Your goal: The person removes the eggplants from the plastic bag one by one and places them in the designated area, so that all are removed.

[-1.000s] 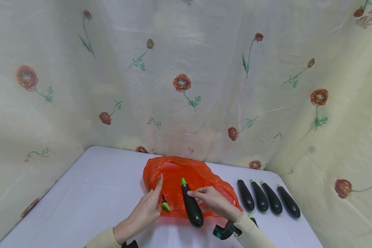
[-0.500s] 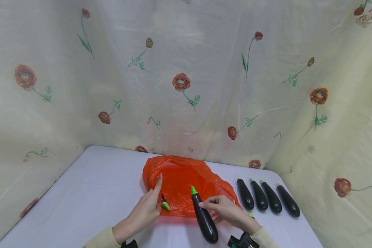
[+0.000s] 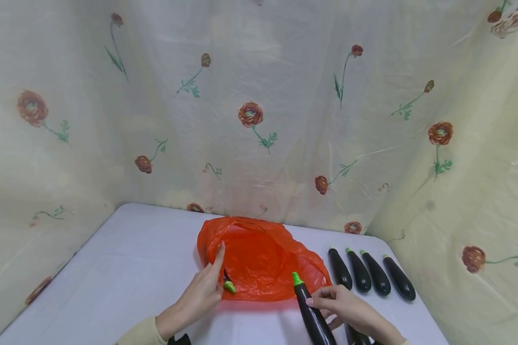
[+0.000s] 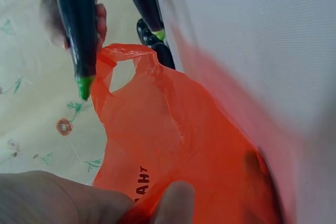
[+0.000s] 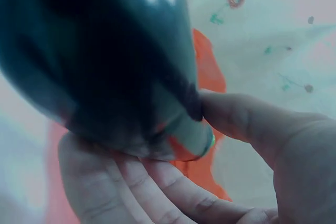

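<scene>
An orange-red plastic bag (image 3: 259, 258) lies on its side, its mouth facing me. My left hand (image 3: 198, 294) holds the left edge of the mouth; in the left wrist view the film is pinched by the thumb (image 4: 176, 203). Inside, beside that hand, the green stem end of an eggplant (image 3: 229, 286) shows. My right hand (image 3: 349, 309) grips a dark glossy eggplant (image 3: 312, 316) in front of the bag's right side, green tip pointing away from me. Its lower end runs out of the head view. The right wrist view shows thumb and fingers around this eggplant (image 5: 100, 66).
Several eggplants (image 3: 375, 273) lie in a row at the right of the white table (image 3: 151, 258). Another eggplant (image 3: 357, 335) lies nearer, partly hidden by my right hand. A flower-patterned curtain (image 3: 285, 182) hangs behind the table.
My right hand has moved right and toward me with the eggplant, away from the bag's mouth. The left hand and the bag stay in place.
</scene>
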### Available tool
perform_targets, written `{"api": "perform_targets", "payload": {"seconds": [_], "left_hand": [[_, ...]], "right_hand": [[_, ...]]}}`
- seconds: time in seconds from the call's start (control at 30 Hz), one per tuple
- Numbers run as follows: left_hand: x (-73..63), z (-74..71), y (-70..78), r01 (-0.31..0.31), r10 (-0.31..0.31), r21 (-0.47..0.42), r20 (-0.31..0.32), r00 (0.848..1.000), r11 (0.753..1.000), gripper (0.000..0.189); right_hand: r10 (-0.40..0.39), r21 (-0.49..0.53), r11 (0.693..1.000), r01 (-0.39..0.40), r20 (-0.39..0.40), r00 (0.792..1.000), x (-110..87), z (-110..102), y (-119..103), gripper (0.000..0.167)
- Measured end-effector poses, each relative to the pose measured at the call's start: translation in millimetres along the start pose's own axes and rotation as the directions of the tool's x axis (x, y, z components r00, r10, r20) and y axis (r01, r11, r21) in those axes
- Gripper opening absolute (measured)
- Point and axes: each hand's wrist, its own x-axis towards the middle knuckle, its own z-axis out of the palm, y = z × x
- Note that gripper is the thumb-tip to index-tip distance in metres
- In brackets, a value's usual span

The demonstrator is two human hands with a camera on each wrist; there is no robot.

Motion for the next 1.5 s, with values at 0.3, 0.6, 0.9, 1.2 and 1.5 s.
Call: {"api": "perform_targets", "payload": {"seconds": [0.3, 0.6, 0.9, 1.2, 1.5], "left_hand": [[-2.2, 1.6, -2.8, 0.007, -0.007, 0.007, 0.008, 1.0, 1.0, 0.098], [-2.5, 1.8, -3.6, 0.016, -0.016, 0.014, 0.002, 1.0, 1.0, 0.1], [-1.1, -0.7, -1.3, 0.02, -0.02, 0.0, 0.014, 1.0, 1.0, 0.096], [0.7, 0.1, 0.0, 0.029, -0.029, 0.009, 0.016, 0.999, 1.0, 0.095], [0.9, 2.0, 0.6, 0.043, -0.043, -0.001, 0.03, 0.999, 0.999, 0.096]], "right_hand": [[-0.031, 0.086, 0.996, 0.029, 0.024, 0.999, -27.4, -36.3, 32.8, 0.039], [-0.004, 0.147, 0.989, 0.009, -0.035, 0.999, -39.8, -75.3, 66.0, 0.047], [0.081, 0.152, 0.986, -0.068, -0.081, 0.993, -38.3, -100.1, 100.6, 0.046], [0.128, 0.128, 0.985, -0.114, -0.106, 0.986, -35.8, -106.9, 121.8, 0.055], [0.171, 0.017, 0.985, -0.17, -0.14, 0.975, -27.9, -108.0, 143.1, 0.051]]}}
